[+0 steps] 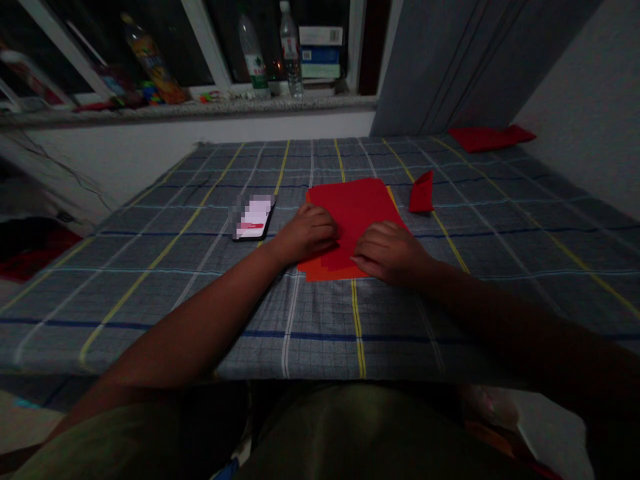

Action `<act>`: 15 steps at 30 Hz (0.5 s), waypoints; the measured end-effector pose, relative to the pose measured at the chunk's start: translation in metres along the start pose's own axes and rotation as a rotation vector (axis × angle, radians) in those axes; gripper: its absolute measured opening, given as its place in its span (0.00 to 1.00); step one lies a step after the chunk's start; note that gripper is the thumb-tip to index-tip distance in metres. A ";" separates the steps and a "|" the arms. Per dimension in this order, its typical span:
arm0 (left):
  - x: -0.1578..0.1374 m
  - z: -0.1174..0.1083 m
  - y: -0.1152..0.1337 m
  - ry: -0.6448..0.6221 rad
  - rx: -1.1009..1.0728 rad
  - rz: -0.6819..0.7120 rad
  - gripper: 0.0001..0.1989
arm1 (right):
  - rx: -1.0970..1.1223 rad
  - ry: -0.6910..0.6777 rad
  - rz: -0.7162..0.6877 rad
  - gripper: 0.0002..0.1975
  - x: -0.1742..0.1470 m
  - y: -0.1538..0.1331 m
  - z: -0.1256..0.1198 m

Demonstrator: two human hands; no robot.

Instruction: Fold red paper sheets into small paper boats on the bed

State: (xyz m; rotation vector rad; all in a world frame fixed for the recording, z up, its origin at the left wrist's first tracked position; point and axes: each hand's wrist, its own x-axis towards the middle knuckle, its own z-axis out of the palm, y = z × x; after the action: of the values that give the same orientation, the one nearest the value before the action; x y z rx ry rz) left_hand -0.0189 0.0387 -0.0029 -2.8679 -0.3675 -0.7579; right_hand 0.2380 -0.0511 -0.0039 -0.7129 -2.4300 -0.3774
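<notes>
A stack of red paper (353, 203) lies on the cloth in front of me, with orange sheets (325, 274) showing beneath its near edge. My left hand (311, 230) rests over the left side of the stack, fingers curled together against the red paper. At the near right part, my right hand (393, 252) has its thumb and fingers pinched at the red paper. Between the hands the reds blend, so the outline of any separate sheet is hard to make out. A small folded red paper piece (423, 193) stands upright to the right, apart from both hands.
A phone (254, 219) with a lit screen lies left of the stack on the checked tablecloth (165, 280). Something red (490, 138) lies at the far right corner. Bottles (253, 57) and stacked boxes (321, 53) stand on the windowsill behind.
</notes>
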 end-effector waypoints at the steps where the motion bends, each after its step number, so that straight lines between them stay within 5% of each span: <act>1: 0.000 0.000 0.000 -0.013 0.001 -0.007 0.06 | -0.001 0.000 0.000 0.11 0.000 0.000 0.000; 15: 0.001 0.000 0.002 -0.041 -0.007 0.003 0.06 | 0.023 0.000 0.008 0.12 0.000 0.000 -0.001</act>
State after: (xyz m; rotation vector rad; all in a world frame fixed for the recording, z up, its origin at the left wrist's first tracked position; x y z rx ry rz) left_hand -0.0174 0.0374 -0.0028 -2.8930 -0.3665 -0.7026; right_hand 0.2384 -0.0512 -0.0030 -0.7130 -2.4267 -0.3456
